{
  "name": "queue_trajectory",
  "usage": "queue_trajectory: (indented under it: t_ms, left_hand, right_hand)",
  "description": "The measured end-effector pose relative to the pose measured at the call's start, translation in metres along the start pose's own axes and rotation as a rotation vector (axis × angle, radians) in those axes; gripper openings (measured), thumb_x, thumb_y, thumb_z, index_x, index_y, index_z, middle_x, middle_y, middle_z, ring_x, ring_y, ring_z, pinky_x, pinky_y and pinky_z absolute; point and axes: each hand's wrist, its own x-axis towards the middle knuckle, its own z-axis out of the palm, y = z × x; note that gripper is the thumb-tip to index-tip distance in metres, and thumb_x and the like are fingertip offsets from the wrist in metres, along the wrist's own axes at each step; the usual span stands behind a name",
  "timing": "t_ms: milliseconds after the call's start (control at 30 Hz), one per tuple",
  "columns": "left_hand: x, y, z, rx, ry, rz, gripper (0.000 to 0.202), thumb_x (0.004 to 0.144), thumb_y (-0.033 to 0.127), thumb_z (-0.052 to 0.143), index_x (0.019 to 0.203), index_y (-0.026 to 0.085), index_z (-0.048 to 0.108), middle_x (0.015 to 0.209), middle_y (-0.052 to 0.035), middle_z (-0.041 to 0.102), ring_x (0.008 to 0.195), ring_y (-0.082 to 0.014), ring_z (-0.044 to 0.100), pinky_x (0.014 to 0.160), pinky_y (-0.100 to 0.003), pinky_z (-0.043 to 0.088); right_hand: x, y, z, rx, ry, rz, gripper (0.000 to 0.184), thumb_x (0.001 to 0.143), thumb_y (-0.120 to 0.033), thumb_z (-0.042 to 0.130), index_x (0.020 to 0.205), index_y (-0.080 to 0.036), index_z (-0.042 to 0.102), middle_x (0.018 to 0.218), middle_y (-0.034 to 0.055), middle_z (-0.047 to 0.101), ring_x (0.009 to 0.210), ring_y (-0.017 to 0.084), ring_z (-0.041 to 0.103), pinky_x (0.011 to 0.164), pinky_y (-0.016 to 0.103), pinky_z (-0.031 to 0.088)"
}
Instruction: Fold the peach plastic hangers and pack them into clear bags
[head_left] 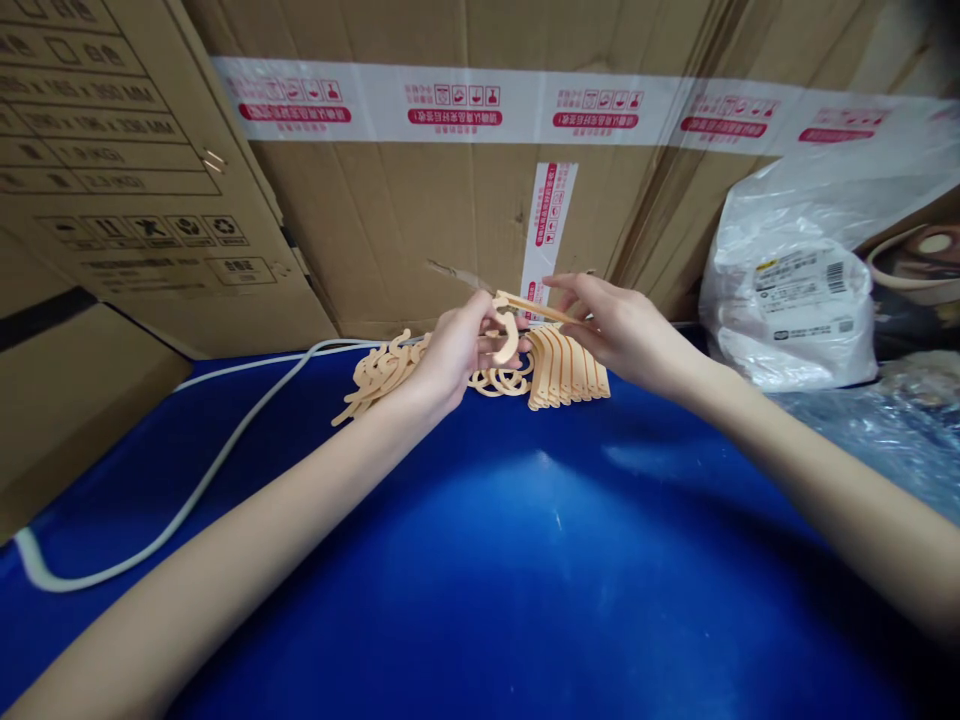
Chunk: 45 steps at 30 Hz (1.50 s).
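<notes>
My left hand is closed on a peach-coloured hook-shaped plastic piece, pinching its curved end. My right hand pinches the straight strip end of the same piece between thumb and fingers. Both hands hover just above the blue table. Under the right hand lies a neat row of the same pieces. A loose pile of them lies behind my left hand, and a few curved ends show between the two groups.
Taped cardboard boxes wall off the back, with another box at the left. A white cable runs across the table's left side. A white plastic bag with a label sits at the right, clear wrap beside it.
</notes>
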Motion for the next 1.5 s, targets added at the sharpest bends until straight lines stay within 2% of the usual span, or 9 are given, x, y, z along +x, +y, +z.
queue_trajectory:
  t_ms: [200, 333, 467, 633, 767, 867, 1100, 1333, 1500]
  left_hand:
    - [0.000, -0.008, 0.001, -0.020, -0.107, -0.185, 0.021, 0.095, 0.013, 0.032, 0.077, 0.018, 0.042, 0.053, 0.0055, 0.042, 0.032, -0.0036, 0.029, 0.030, -0.013, 0.020]
    - [-0.007, -0.009, 0.005, 0.045, -0.156, -0.165, 0.031, 0.105, 0.032, 0.030, 0.081, 0.019, 0.044, 0.048, 0.0090, 0.034, 0.031, -0.0034, 0.023, 0.031, -0.012, 0.017]
    - [-0.011, -0.008, 0.005, 0.156, -0.176, -0.133, 0.034, 0.105, 0.033, 0.028, 0.080, 0.019, 0.046, 0.044, 0.0107, 0.027, 0.030, -0.0043, 0.018, 0.031, -0.014, 0.015]
    - [-0.006, -0.008, 0.007, 0.346, -0.103, 0.032, 0.036, 0.105, 0.031, 0.030, 0.074, 0.020, 0.044, 0.040, 0.0102, 0.029, 0.030, -0.0059, 0.020, 0.036, -0.017, 0.015]
    - [-0.002, 0.002, 0.009, 0.475, -0.076, 0.251, 0.033, 0.100, 0.025, 0.047, 0.068, 0.018, 0.049, 0.049, 0.0068, 0.039, 0.041, -0.0068, 0.031, 0.045, -0.019, 0.023]
    - [-0.001, 0.019, 0.002, 0.575, -0.037, 0.379, 0.033, 0.098, 0.025, 0.052, 0.065, 0.018, 0.052, 0.054, 0.0042, 0.044, 0.047, -0.0086, 0.036, 0.050, -0.020, 0.026]
    - [-0.003, 0.044, -0.050, 1.036, -0.014, 0.231, 0.032, 0.092, 0.033, 0.048, 0.070, 0.018, 0.066, 0.056, 0.0000, 0.050, 0.046, -0.0116, 0.040, 0.048, -0.024, 0.024]
    - [0.008, 0.014, -0.076, 1.328, 0.026, 0.210, 0.025, 0.079, 0.033, 0.065, 0.061, 0.018, 0.060, 0.057, 0.0009, 0.052, 0.054, -0.0142, 0.046, 0.054, -0.026, 0.026]
    - [0.011, 0.003, -0.075, 1.585, 0.100, 0.305, 0.019, 0.082, 0.035, 0.066, 0.073, 0.019, 0.063, 0.077, -0.0054, 0.062, 0.074, -0.0232, 0.057, 0.060, -0.027, 0.030]
  right_hand:
    - [-0.001, -0.002, 0.001, -0.226, -0.138, -0.046, 0.020, 0.097, -0.023, 0.052, 0.113, -0.014, 0.061, 0.105, 0.0100, 0.065, 0.087, 0.023, 0.065, 0.067, 0.031, 0.045]
    - [-0.001, -0.015, 0.007, -0.433, -0.187, 0.015, 0.022, 0.101, -0.027, 0.046, 0.110, -0.013, 0.061, 0.099, 0.0086, 0.068, 0.076, 0.022, 0.065, 0.052, 0.029, 0.032]
    - [-0.001, -0.023, 0.012, -0.505, -0.212, 0.037, 0.022, 0.101, -0.022, 0.042, 0.108, -0.014, 0.062, 0.087, 0.0068, 0.070, 0.067, 0.020, 0.062, 0.050, 0.030, 0.021]
    - [0.000, -0.024, 0.009, -0.093, -0.157, 0.106, 0.032, 0.102, -0.028, 0.037, 0.086, -0.015, 0.061, 0.060, 0.0010, 0.055, 0.053, 0.014, 0.049, 0.055, 0.028, 0.028]
    - [0.004, -0.013, 0.013, 0.337, -0.064, 0.202, 0.034, 0.098, -0.035, 0.041, 0.076, -0.017, 0.060, 0.061, 0.0008, 0.057, 0.053, 0.014, 0.049, 0.055, 0.026, 0.035]
    - [0.005, 0.007, 0.016, 0.426, -0.034, 0.295, 0.033, 0.096, -0.034, 0.038, 0.080, -0.017, 0.060, 0.059, 0.0011, 0.059, 0.048, 0.014, 0.049, 0.048, 0.026, 0.036]
    - [-0.015, 0.040, -0.009, 0.201, 0.222, 0.356, 0.021, 0.094, -0.039, 0.051, 0.093, -0.020, 0.058, 0.074, 0.0023, 0.062, 0.063, 0.017, 0.055, 0.057, 0.029, 0.039]
    - [-0.040, 0.032, 0.002, -0.353, 0.126, 0.024, 0.017, 0.095, -0.028, 0.049, 0.096, -0.018, 0.063, 0.088, 0.0104, 0.068, 0.084, 0.027, 0.060, 0.069, 0.036, 0.042]
    - [-0.048, 0.030, 0.017, -0.430, 0.016, -0.062, 0.029, 0.099, -0.023, 0.038, 0.096, -0.018, 0.066, 0.083, 0.0100, 0.071, 0.080, 0.025, 0.062, 0.068, 0.036, 0.040]
